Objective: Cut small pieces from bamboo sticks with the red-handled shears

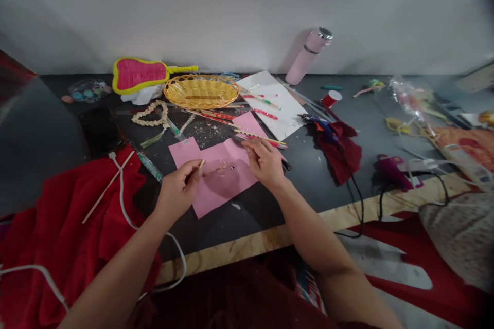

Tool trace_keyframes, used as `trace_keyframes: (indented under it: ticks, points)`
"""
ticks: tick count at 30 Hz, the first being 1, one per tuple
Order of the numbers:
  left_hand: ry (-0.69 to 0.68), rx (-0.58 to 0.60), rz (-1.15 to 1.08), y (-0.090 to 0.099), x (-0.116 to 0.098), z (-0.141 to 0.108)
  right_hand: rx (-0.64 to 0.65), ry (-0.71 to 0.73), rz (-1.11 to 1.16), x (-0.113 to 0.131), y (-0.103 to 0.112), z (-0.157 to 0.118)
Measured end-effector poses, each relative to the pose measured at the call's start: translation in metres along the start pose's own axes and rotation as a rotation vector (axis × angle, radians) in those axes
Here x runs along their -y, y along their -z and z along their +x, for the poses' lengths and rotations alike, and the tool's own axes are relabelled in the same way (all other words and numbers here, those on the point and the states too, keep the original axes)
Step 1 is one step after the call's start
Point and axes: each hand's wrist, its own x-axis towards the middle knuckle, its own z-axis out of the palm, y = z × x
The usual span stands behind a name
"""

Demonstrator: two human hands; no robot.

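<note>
My left hand (pixel 180 185) is closed in a pinch on a small pale stick piece (pixel 201 164), whose end shows past the fingertips. Opposite it, my right hand (pixel 266 162) is closed, fingers together; a dark thin tip shows beside the fingers, but what it belongs to is unclear. Both hands are over a pink sheet of paper (pixel 216 195) on the dark table. A few tiny pale curled bits (pixel 222 166) lie on the sheet between the hands. Just behind my right hand rests a yellow patterned stick (pixel 266 138).
Behind the sheet are a yellow wicker basket (pixel 200 93), a beaded heart (pixel 150 122) and white paper (pixel 283 113). A pink bottle (pixel 306 59) stands by the wall. Red cloth (pixel 85 195) and a white cable (pixel 122 195) lie left; a purple glue gun (pixel 393 169) lies right.
</note>
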Motion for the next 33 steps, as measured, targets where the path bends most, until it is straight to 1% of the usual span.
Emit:
trace_keyframes:
  ticks: [3, 6, 8, 11, 14, 17, 20, 24, 27, 31, 33]
  points:
    - [0.004, -0.016, -0.078, 0.003, -0.003, -0.002, 0.073, 0.059, -0.012, 0.003, -0.005, -0.001]
    - [0.002, -0.012, -0.138, 0.005, -0.004, -0.002, 0.211, 0.163, -0.042, 0.008, -0.012, -0.003]
    - [-0.006, -0.013, -0.156, 0.005, -0.004, -0.001, 0.289, 0.208, -0.088, 0.012, -0.017, -0.004]
    - [-0.003, -0.008, -0.201, 0.003, -0.001, 0.000, 0.359, 0.215, -0.191, 0.018, -0.025, -0.006]
    - [0.040, 0.022, -0.304, 0.000, 0.002, 0.002, 0.390, 0.212, -0.253, 0.021, -0.030, -0.008]
    - [0.087, 0.049, -0.416, -0.003, 0.004, 0.003, 0.395, 0.211, -0.237, 0.019, -0.032, -0.008]
    - [0.150, 0.079, -0.525, -0.006, 0.003, 0.004, 0.367, 0.216, -0.155, 0.017, -0.031, -0.007]
    - [0.250, 0.138, -0.632, -0.008, 0.002, 0.005, 0.254, 0.209, 0.005, 0.020, -0.027, -0.003]
    - [0.279, 0.186, -0.684, -0.009, 0.000, 0.004, 0.177, 0.187, 0.126, 0.029, -0.026, -0.003]
    - [0.311, 0.275, -0.731, -0.008, -0.005, 0.001, 0.173, 0.200, 0.249, 0.040, -0.029, -0.007]
    - [0.327, 0.295, -0.727, -0.008, -0.008, -0.001, 0.184, 0.190, 0.284, 0.042, -0.030, -0.009]
